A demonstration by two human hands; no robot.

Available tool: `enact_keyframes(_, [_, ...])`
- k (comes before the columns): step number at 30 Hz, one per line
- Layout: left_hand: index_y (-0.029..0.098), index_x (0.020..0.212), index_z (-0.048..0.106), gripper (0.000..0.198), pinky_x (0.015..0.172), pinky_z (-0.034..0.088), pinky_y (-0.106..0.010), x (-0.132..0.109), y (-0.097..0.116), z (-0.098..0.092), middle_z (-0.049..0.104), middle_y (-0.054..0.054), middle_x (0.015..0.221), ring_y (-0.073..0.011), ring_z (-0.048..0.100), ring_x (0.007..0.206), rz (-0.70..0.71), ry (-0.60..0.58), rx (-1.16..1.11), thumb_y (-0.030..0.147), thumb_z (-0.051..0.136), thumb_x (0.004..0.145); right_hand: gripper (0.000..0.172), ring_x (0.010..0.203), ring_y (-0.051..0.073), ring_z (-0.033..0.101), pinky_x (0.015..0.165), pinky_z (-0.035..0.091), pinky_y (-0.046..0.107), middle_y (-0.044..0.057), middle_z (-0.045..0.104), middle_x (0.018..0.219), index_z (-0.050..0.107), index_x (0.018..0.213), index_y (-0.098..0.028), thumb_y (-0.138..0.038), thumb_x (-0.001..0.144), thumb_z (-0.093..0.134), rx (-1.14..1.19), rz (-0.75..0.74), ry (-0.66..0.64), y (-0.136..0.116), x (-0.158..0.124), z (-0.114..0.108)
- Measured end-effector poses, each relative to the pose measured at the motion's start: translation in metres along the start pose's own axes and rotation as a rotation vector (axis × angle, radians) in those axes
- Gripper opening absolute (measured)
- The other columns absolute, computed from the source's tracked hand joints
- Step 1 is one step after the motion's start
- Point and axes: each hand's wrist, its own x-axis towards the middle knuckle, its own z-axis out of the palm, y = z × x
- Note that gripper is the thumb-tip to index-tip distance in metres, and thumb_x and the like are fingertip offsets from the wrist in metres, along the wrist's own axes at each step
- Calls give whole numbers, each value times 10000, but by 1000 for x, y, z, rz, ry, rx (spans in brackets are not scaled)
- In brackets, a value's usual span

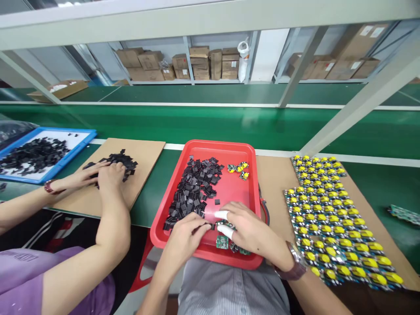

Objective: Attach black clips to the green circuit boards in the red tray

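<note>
Both hands are low inside a red tray (226,188). My left hand (187,234) is closed in a pinch, a small dark piece just showing at its fingertips. My right hand (244,227) wears white covers on two fingers and is closed on a small circuit board, mostly hidden beneath them. The fingertips of both hands almost meet. A heap of flat black square pieces (193,188) fills the tray's left side. Under my right hand lie loose green circuit boards (222,242). Several boards with yellow parts (242,166) rest at the tray's upper right.
Rows of yellow-topped circuit boards (328,210) cover a brown board on the right. At left, a co-worker's hands (105,175) touch black pieces on a cardboard sheet (144,153). Beyond stands a blue-rimmed tray (65,155). A slanted metal post (354,100) rises at right.
</note>
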Motion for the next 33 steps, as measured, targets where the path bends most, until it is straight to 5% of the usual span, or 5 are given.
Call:
enact_keyframes(8, [247, 1482, 513, 516, 789, 609, -317, 10, 34, 19, 729, 12, 842, -163, 720, 752, -47, 50, -483, 270, 595, 973, 148, 936, 210, 711, 861, 569, 338, 73, 734, 1025, 785, 993, -224, -336, 937, 706, 631, 86, 414, 9, -10, 11])
enact_keyframes(13, [294, 1446, 551, 515, 1007, 546, -413, 16, 15, 20, 723, -49, 1236, -228, 684, 1082, 35, 23, -81, 221, 628, 942, 240, 773, 205, 747, 753, 622, 345, 52, 770, 912, 746, 1015, -219, -435, 913, 723, 927, 348, 650, 18, -28, 6])
enact_keyframes(16, [274, 1374, 631, 487, 963, 550, -444, 14, -9, 11, 742, -65, 1120, -267, 635, 1071, 113, -37, 202, 96, 565, 925, 278, 667, 188, 744, 691, 631, 331, 32, 769, 830, 742, 993, -209, -434, 842, 806, 1028, 461, 770, 23, -39, 1])
enact_keyframes(28, [240, 1385, 618, 420, 1069, 522, -465, 23, 4, 27, 700, -86, 1328, -284, 628, 1247, 161, -153, 230, 217, 594, 966, 265, 662, 163, 737, 717, 621, 314, 24, 785, 821, 782, 1020, -213, -398, 836, 824, 1186, 487, 756, 29, -46, 11])
enact_keyframes(33, [276, 1325, 675, 360, 1079, 525, -484, 25, -5, 15, 719, -77, 1304, -273, 676, 1205, 46, 43, -29, 288, 581, 978, 254, 510, 124, 643, 617, 580, 281, -31, 709, 606, 778, 1071, -222, -380, 873, 794, 1264, 428, 751, 31, -45, 13])
